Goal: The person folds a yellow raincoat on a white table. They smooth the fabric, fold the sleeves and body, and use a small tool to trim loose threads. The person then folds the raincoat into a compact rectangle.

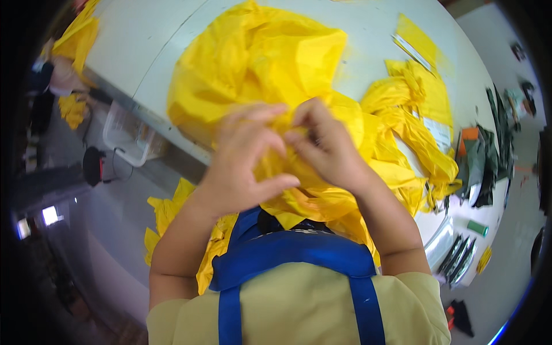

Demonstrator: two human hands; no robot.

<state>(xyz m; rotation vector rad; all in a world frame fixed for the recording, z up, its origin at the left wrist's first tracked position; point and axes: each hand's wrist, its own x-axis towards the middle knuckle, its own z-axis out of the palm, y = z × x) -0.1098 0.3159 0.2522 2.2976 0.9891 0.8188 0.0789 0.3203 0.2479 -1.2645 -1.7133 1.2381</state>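
A big crumpled heap of thin yellow fabric [247, 63] lies on the white table in front of me and hangs over its near edge toward my lap. My left hand [236, 161] is over the near part of the heap, its thumb and fingers spread apart, somewhat blurred, with nothing seen between them. Close beside it, my right hand [330, 146] has its fingers curled and pinched together above the fabric. Whatever those fingertips hold, if anything, is too small or hidden to make out.
More yellow fabric [397, 92] lies bunched at the right, with a white printed sheet [438, 133] beside it. Dark green pieces [480, 161], a green roll [477, 227] and dark flat packets [457, 259] lie farther right. A clear plastic bin [123, 135] stands left of the table [138, 52].
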